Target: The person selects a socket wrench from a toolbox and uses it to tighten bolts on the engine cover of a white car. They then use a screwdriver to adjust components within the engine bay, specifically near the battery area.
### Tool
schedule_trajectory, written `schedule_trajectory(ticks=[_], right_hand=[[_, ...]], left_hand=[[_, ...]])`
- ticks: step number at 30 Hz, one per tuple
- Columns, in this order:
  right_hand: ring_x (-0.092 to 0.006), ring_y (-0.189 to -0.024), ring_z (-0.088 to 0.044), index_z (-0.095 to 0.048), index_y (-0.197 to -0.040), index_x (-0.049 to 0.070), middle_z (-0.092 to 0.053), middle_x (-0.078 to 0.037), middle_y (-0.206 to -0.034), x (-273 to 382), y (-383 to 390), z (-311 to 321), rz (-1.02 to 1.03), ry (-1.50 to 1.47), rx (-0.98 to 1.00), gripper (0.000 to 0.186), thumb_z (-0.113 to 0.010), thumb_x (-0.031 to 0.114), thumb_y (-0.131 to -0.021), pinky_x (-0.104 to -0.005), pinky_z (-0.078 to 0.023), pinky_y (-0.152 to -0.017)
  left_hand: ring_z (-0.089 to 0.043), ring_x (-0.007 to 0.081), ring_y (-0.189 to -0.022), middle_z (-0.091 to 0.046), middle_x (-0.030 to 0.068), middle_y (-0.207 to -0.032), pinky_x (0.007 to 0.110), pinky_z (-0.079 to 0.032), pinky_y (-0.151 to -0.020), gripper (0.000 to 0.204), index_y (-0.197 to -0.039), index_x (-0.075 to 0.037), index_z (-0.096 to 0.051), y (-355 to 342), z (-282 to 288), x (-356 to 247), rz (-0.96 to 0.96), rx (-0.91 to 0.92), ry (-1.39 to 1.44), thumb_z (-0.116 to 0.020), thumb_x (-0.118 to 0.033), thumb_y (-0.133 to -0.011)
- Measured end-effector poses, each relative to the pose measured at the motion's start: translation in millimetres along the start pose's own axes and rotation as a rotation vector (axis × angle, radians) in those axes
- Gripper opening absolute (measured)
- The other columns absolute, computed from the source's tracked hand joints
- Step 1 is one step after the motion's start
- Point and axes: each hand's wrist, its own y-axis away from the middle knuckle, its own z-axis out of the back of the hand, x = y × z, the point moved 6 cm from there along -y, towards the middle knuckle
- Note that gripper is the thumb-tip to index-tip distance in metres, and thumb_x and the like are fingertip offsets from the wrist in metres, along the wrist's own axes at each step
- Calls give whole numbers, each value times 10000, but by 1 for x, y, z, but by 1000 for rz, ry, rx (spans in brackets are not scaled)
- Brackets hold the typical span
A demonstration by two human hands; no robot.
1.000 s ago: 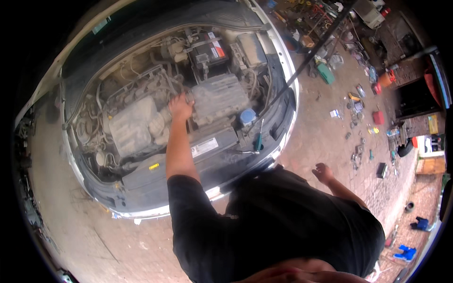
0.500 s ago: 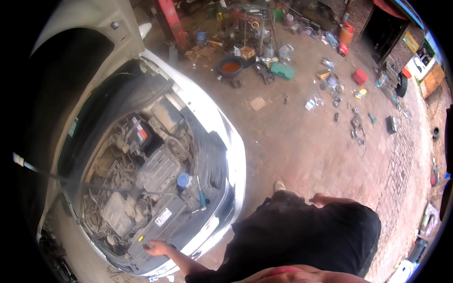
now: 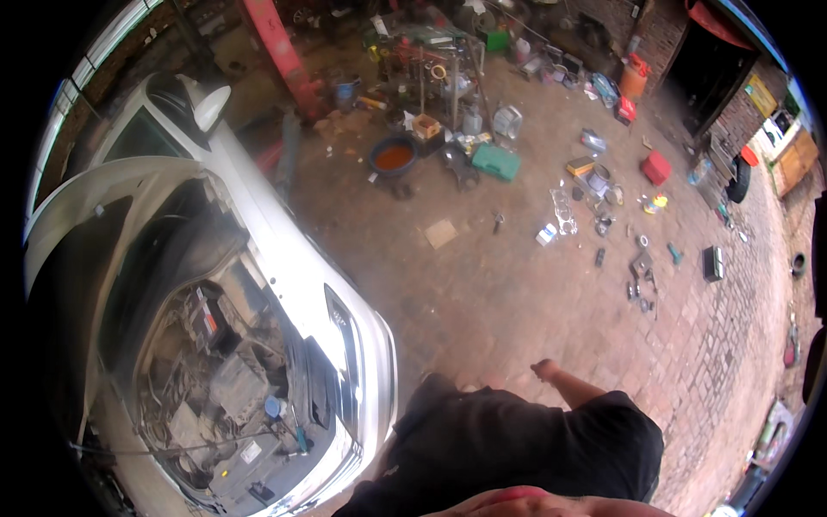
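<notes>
My right hand [image 3: 544,370] hangs out ahead of my body over the paved floor, apart from any object. Its fingers look curled; whatever they may hold is too small to make out. My left hand is out of the picture, with only the dark sleeve at the lower edge. To my left stands a white car [image 3: 297,267] with its hood [image 3: 56,220] raised. In its engine bay are a battery [image 3: 209,320], a blue cap [image 3: 273,406] and a teal-handled tool [image 3: 301,440] lying near the front edge. A thin rod [image 3: 164,451] crosses the bay.
Across the floor lie a green case [image 3: 496,161], a basin of orange-brown liquid [image 3: 393,157], a cardboard piece [image 3: 441,233], a red box [image 3: 656,168], a black battery [image 3: 713,264] and several loose parts. A red post [image 3: 280,60] stands beyond the car.
My left hand has left the car's front edge and gone out of view. My view has swung right and away from the engine bay. The right arm now reaches further forward.
</notes>
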Motion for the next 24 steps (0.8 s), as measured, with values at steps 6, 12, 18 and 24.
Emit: schedule_trajectory(ticks=[6,12,18,24], right_hand=[[-227,-498,-518,-611,-829,13,-578,-108,-655,-27,-26,22,-221,-546,185,364,-605,353,-957,-392,-425,-483],[-254,-797,-673,-665,-1133,39,-697,-162,-997,-105,-68,74,414,540,-199,426,-572,399,-925,-386,-516,-626],[-223,-745,-636,-644,-1130,34,-679,-129,-951,28,-65,80,-286,-683,58,392,-582,368,-934,-359,-488,-593],[-191,-694,-599,-624,-1127,29,-662,-97,-905,52,-130,206,-371,-833,53,359,-591,336,-943,-332,-460,-560]], left_hand=[[-638,278,-706,-630,161,-883,442,-527,-599,341,-1064,-82,-643,-78,-91,-124,-30,411,-165,-484,-367,-968],[-627,277,-749,-625,118,-909,490,-534,-640,331,-1100,-112,-632,-150,-207,-386,-75,589,-326,-540,-384,-934],[-625,245,-962,-623,112,-1072,467,-581,-693,399,-1239,-72,-565,-175,-109,-625,-182,175,-642,-530,-343,-948],[-637,256,-933,-611,115,-1174,481,-571,-718,439,-1339,-91,-487,-162,-212,-821,-310,133,-448,-544,-309,-962]])
